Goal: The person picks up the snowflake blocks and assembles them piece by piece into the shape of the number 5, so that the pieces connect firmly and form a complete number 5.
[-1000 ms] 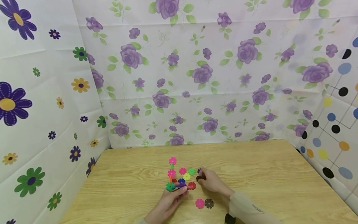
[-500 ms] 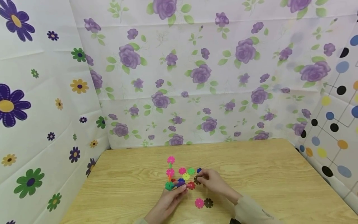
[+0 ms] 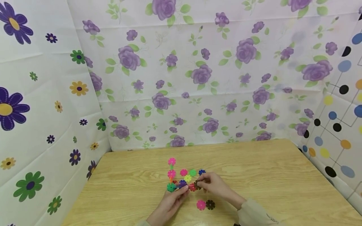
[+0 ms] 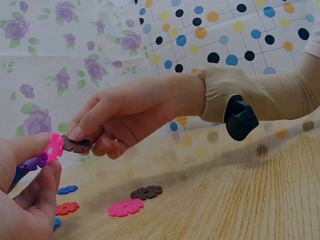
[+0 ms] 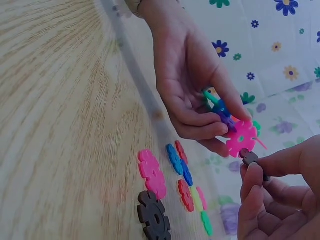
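Observation:
My left hand (image 3: 173, 201) holds a chain of slotted, flower-shaped plastic discs. Its thumb and fingers pinch near the pink disc (image 5: 241, 139) at one end. Joined behind that are a purple disc (image 4: 34, 162) and a green disc (image 3: 171, 187), with pink discs (image 3: 171, 174) rising toward the back. A dark brown disc (image 5: 249, 157) is pinched between the thumb and fingers of my right hand (image 3: 217, 187). Its edge meets the rim of the pink disc in both wrist views; whether the slots interlock cannot be told. The left fingers hide part of the chain.
On the wooden table (image 3: 135, 175), a loose pink disc (image 3: 201, 205) lies beside another brown disc (image 3: 210, 205), in front of the hands. Behind them are several loose discs, among them a yellow one (image 3: 187, 178), a light green one (image 3: 192, 173) and a blue one (image 3: 202, 172).
My right hand has brought the brown disc leftward from near the blue disc to the pink end of the chain. The left hand has stayed nearly still.

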Motion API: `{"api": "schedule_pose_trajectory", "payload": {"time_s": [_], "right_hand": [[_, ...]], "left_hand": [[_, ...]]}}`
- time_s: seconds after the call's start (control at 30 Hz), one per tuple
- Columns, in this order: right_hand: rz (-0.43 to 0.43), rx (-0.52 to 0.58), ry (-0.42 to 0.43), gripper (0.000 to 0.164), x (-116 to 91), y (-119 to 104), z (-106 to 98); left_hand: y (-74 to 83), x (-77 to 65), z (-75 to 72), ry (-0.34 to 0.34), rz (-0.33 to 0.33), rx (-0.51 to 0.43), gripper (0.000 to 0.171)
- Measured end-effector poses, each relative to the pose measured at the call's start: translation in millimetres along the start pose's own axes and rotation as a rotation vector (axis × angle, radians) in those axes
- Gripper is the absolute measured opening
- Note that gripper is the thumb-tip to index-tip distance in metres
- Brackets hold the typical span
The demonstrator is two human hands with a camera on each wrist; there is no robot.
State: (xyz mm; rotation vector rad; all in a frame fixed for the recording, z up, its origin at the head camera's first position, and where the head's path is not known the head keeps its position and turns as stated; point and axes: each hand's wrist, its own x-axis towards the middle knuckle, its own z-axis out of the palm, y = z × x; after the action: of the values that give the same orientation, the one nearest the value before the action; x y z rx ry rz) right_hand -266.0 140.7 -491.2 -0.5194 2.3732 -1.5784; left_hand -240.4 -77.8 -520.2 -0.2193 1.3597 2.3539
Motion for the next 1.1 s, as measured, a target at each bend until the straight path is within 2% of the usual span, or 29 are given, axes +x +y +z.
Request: {"api": "schedule_pose_trajectory", "payload": {"time_s": [0.17,0.3,0.5,0.6,0.7,0.8,0.93,1.1], "right_hand": [[-0.002,-0.007,-0.007,0.015,-1.4,-2.1,1.4],[-0.015,-0.002,-0.011,0.012,-3.3,-4.6,1.6],[-0.04,-0.004,-0.005,0.01,-4.8,-6.7,-0.5],[-0.041,0.004,-0.012,0.011,-5.3,-6.9,-2.3],[-0.039,0.011,-0.021,0.013,-5.8,-7.6,-4.0],[-0.034,0.016,-0.02,0.013,-6.1,-8.1,-5.0],[-0.025,0.018,-0.017,0.013,-6.2,-7.9,-4.9],[-0.013,0.021,-0.025,0.014,-7.5,-9.6,-5.7]], "left_hand": [[-1.2,0.7,0.8,-0.011,0.002,0.015,0.033],[-1.6,1.9,1.3,-0.048,0.017,0.011,0.027],[-0.2,2.7,2.0,-0.075,0.044,0.053,0.019],[0.8,1.0,0.5,-0.116,0.034,0.042,0.018],[2.3,-2.0,-1.7,-0.174,0.009,0.025,0.025],[3.5,-3.1,-2.8,-0.213,0.004,0.058,0.026],[4.5,-2.9,-3.0,-0.211,0.004,0.127,0.019],[5.5,-3.7,-2.2,-0.195,0.018,0.152,0.019]]}}
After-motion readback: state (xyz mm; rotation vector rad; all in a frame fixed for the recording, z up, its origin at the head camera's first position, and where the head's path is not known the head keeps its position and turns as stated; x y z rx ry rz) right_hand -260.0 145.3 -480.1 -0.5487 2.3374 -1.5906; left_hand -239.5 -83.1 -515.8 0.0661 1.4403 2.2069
